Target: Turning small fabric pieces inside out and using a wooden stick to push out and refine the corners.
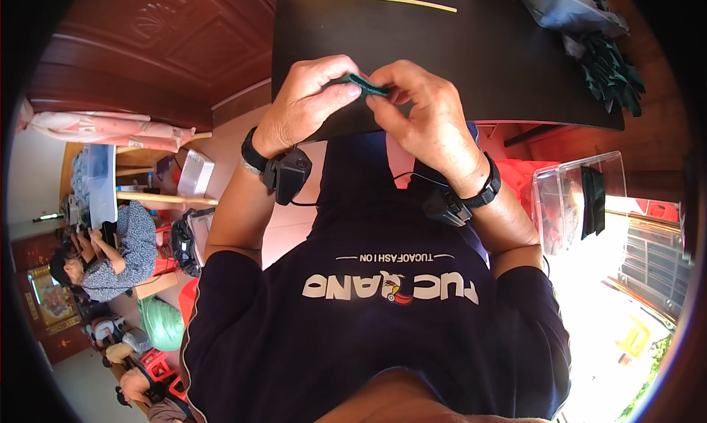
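A black tabletop (471,62) carries a thin pale yellow strip (396,2) near its far edge, a heap of dark green fabric pieces (611,73) at its right, and a clear plastic bag (563,3) beside the heap.

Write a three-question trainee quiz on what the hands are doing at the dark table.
1. True or false: both hands pinch the small green piece.
2. What lies at the table's far edge? A) thin pale stick B) scissors C) cup
3. On which side is the heap of green pieces?

Key: 1 true, the left hand and right hand both grip it. 2 A, the stick. 3 The person's right.
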A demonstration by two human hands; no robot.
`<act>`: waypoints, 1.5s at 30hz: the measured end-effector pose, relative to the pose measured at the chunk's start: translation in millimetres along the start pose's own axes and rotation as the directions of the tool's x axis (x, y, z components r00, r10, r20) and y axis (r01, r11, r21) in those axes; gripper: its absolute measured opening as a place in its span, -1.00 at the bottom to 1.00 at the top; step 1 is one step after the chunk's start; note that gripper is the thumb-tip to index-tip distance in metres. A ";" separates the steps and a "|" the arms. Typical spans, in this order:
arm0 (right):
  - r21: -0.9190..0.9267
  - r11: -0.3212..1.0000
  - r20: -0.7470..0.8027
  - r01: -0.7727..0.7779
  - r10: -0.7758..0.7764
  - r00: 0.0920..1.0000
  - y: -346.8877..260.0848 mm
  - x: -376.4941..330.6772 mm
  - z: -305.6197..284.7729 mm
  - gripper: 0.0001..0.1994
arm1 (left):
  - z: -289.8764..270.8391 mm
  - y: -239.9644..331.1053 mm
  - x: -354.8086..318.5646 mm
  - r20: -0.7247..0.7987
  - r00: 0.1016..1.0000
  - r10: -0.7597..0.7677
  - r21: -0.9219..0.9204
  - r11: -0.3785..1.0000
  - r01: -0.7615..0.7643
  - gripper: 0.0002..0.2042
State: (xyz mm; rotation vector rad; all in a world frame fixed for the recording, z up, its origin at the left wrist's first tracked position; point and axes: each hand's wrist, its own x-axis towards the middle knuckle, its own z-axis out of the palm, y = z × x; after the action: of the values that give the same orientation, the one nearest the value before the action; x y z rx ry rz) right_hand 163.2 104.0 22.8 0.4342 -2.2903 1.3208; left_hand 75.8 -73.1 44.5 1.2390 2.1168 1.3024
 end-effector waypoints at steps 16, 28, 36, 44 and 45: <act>0.497 0.851 -0.050 -0.168 0.222 0.974 14.6 -4.6 6.8 -0.83 | 8.3 1.2 3.4 -0.234 0.944 0.231 0.011 0.972 -0.235 -0.86; 0.563 0.818 -0.016 -0.113 0.148 0.989 2.8 28.1 -5.5 -0.87 | 10.1 6.3 1.9 -0.239 0.969 -0.056 -0.520 0.850 -0.079 -0.72; 0.390 0.916 0.114 -0.090 0.049 0.992 -3.6 84.2 -22.0 -0.81 | 4.7 -13.7 12.6 -0.056 0.997 -0.056 -0.823 0.568 -0.014 -0.69; 0.578 0.776 0.115 -0.252 0.228 0.967 24.1 26.1 11.7 -0.65 | 3.8 -20.4 -0.7 -0.339 0.928 -0.156 -0.870 0.426 -0.247 -0.73; 0.546 0.782 0.170 -0.299 0.246 0.954 27.2 15.5 19.8 -0.66 | 3.2 -23.0 -1.5 -0.336 0.929 -0.156 -0.865 0.442 -0.238 -0.73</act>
State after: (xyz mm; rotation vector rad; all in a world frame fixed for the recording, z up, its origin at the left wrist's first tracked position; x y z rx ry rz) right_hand 132.5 99.4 2.7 0.3572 -2.0413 2.1918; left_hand 67.5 -77.0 23.2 0.5505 1.1015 2.3773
